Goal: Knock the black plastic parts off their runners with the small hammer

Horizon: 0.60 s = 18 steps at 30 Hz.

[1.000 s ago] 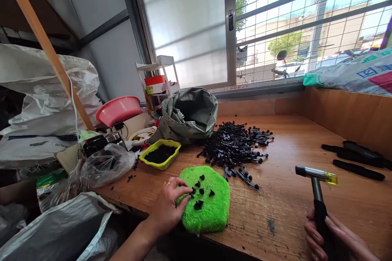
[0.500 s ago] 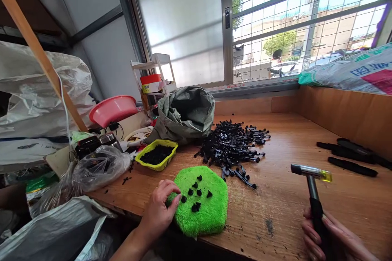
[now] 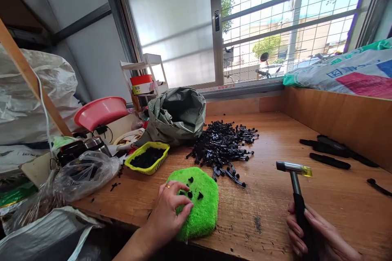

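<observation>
Head-worn view, forward and down across table (image 3: 266, 187)

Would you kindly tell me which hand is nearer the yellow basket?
Left. The left hand is over the green pad, in front of the yellow basket; the right hand holds the hammer much farther right.

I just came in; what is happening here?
A person's left hand is over a fuzzy, bright green pad bearing small black pieces; whether the fingers hold one is hidden. The right hand grips a black-handled, metal-headed hammer. Beyond the pad are a yellow plastic basket and a heap of slender black parts.
</observation>
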Motion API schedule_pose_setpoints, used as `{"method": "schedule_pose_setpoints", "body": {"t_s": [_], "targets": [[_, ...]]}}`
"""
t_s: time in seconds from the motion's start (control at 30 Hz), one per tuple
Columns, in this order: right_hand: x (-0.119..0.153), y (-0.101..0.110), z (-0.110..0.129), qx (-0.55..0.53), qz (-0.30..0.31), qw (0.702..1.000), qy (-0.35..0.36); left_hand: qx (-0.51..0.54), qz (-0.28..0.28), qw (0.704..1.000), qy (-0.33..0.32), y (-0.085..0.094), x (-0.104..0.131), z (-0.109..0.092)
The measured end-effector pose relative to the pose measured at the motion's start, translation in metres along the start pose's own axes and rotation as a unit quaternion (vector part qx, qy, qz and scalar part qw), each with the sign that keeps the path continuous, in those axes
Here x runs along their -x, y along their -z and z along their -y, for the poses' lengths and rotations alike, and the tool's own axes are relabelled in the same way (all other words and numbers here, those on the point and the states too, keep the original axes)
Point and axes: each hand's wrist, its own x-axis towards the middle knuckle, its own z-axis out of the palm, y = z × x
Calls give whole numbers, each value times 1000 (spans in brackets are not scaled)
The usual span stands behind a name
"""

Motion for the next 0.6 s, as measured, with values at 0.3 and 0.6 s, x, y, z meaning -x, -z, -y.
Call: {"method": "schedule_pose_setpoints", "body": {"t_s": [0.3,0.6], "targets": [[4,1,0,-5,54,998,25,-16,-21,997,66,-2,-19,0],[5,-2,-4,-33,48,997,45,8,78,992,-94,-7,-92,-21]]}}
